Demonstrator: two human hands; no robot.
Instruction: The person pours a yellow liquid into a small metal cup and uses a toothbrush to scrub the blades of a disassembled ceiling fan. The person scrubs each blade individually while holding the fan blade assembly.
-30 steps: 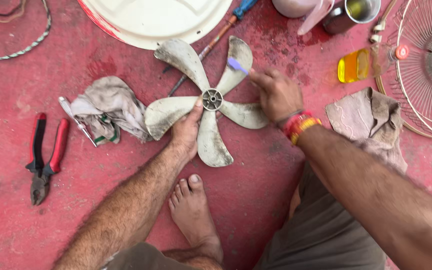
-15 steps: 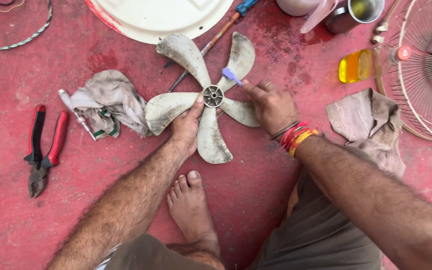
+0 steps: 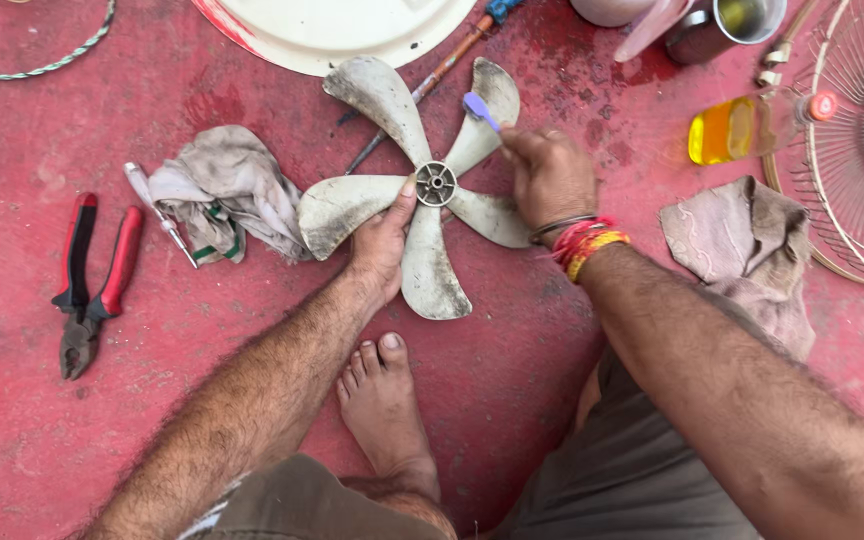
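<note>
Two rags [image 3: 220, 190], perhaps five blades [image 3: 432, 280]

Floor [image 3: 512, 400]: red painted concrete, worn, scuffed, darker damp patches near top right. Lighting: even, diffuse daylight, soft shadows. No walls, windows or furniture in view; camera looks straight down. Floor surface fills entire frame, paint thinned to pale streaks at left.
</note>
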